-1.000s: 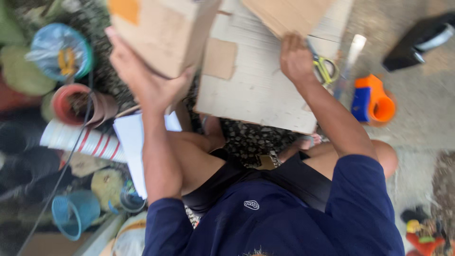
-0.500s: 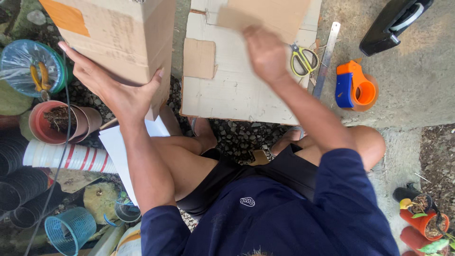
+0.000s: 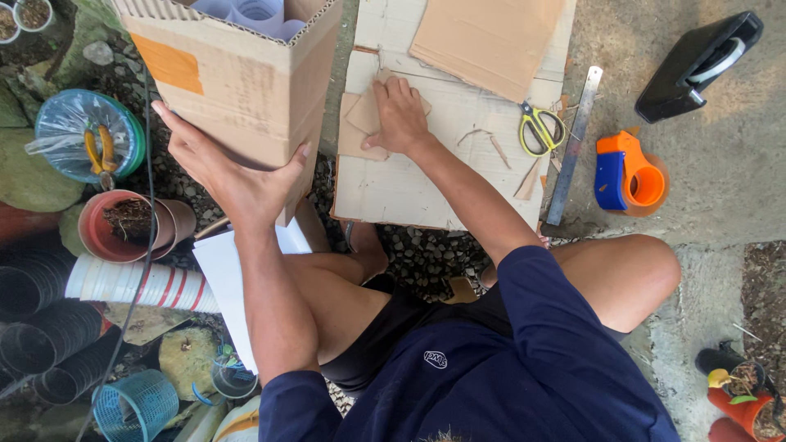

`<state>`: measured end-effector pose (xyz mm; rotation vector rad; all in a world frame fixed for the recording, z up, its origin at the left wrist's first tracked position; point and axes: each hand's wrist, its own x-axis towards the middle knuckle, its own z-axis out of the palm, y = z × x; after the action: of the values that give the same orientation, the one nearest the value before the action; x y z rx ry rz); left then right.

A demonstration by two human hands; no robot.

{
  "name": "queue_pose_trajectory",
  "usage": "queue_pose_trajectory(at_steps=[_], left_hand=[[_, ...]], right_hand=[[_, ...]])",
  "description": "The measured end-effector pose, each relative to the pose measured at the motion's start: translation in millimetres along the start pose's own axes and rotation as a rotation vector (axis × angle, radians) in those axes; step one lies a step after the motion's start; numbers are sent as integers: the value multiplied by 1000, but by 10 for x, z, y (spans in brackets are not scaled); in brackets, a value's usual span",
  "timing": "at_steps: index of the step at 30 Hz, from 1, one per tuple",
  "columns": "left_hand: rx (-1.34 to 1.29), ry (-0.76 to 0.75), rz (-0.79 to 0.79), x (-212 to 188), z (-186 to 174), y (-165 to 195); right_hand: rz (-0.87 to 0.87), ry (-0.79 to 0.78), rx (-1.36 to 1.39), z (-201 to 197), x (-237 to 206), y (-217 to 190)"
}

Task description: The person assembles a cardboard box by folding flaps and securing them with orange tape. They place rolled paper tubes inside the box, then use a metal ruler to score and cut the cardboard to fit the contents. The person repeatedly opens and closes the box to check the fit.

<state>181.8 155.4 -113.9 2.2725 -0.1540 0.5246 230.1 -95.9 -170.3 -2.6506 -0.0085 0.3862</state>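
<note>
The left hand (image 3: 233, 184) is spread wide against the side of the tilted box (image 3: 237, 78), and the right hand (image 3: 399, 115) presses flat on a cardboard piece (image 3: 360, 123) lying on the sheet (image 3: 409, 184), so the piece should be kept steady, I think

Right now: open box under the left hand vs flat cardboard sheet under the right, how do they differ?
The cardboard box stands upright as a formed, open-topped container with white rolls inside; the flat cardboard sheet lies unfolded on the ground. The box bears an orange patch; the sheet carries scissors and offcuts. The left hand steadies the box's side; the right hand presses down on a small cut piece on the sheet. Both are brown corrugated cardboard.
</note>
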Motion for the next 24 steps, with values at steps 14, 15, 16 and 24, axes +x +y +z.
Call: queue_pose_trajectory(at_steps=[14, 15, 16, 24], left_hand=[[59, 2, -15, 89, 94, 47], [68, -4, -7, 85, 94, 61], [53, 2, -15, 83, 89, 73], [35, -15, -22, 60, 58, 120]], right_hand=[[-91, 38, 56, 160, 134, 82], [-25, 18, 54, 148, 155, 84], [46, 6, 47, 120, 182, 99], [153, -115, 182, 23, 200, 224]])
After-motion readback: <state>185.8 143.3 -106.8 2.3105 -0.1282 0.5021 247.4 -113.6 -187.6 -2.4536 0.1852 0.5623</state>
